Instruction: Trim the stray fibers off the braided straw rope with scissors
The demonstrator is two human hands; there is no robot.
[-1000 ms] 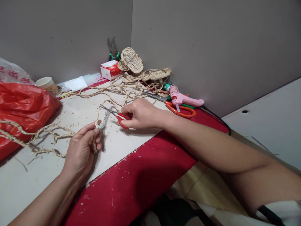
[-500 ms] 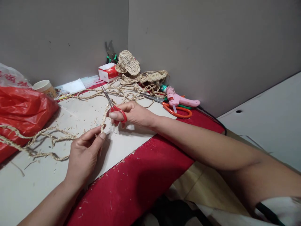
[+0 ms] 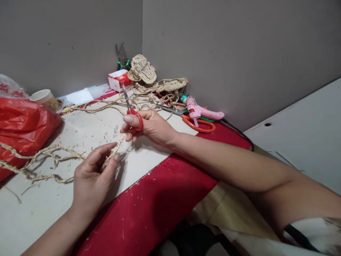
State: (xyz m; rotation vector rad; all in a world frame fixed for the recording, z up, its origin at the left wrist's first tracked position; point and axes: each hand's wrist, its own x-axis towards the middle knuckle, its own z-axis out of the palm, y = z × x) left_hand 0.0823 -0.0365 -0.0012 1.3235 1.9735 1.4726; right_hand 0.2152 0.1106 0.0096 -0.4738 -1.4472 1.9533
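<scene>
My left hand [image 3: 93,177] curls loosely round a braided straw cord [image 3: 120,140], which passes between its thumb and index finger. A short stretch of the cord rises from there toward the fingertips of my right hand [image 3: 151,128]. That hand grips small red-handled scissors [image 3: 135,120], their blades pointing up and away, looking closed. On the left, long lengths of the same braid [image 3: 57,151] trail across the white board [image 3: 66,199] and over a red plastic bag. Where the cord runs inside the left palm is hidden.
Beyond the hands lie woven straw soles [image 3: 144,69], tangled braid [image 3: 160,96], a pink glue gun [image 3: 198,111] and orange-handled scissors [image 3: 199,125]. Pliers [image 3: 122,58] lean on the grey wall behind a red-and-white box [image 3: 115,82]. A paper cup [image 3: 45,99] stands beside the red bag [image 3: 26,121].
The scissors have moved slightly up, away from the cord. The cord's upper part has dropped and leans over, and the left hand's fingers have loosened a little. The view has shifted slightly.
</scene>
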